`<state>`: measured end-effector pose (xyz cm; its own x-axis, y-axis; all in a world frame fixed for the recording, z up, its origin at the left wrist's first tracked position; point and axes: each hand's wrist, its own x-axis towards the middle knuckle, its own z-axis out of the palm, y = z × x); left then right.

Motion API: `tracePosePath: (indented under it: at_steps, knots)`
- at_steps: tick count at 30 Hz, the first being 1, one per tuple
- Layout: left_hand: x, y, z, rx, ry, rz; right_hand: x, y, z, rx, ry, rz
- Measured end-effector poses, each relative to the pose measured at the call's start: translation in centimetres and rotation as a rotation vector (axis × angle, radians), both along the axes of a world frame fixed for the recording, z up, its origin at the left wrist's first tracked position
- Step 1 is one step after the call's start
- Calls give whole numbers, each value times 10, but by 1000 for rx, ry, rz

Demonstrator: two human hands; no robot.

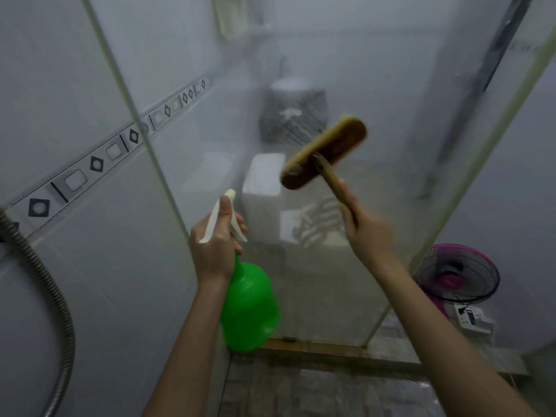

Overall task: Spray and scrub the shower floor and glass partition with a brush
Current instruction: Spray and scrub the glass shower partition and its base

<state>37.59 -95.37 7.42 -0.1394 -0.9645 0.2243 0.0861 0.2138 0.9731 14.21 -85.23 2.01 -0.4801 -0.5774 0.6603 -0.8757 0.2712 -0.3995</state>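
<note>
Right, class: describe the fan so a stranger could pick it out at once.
Start at the glass partition ahead. Past its right edge, low down, stands the fan. Its black grille with pink rim and hub sets it apart from its pale surroundings.

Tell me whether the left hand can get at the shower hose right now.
Probably not to grasp it: the left hand grips the green spray bottle, so its fingers are taken. The way itself looks free; the shower hose hangs against the tiled wall to its left with nothing between.
</note>
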Motion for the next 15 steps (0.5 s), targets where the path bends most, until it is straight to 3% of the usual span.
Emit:
tracePosePath:
  at_steps: [6,11,15]
  knots:
    - [26,6,-2,-88,-26,16,24,-80,49,30,156,152]
    - [45,1,-8,-76,4,20,-10,9,-20,47,40,73]
    - [54,3,-12,-70,0,28,31,-47,-27,28,16,65]
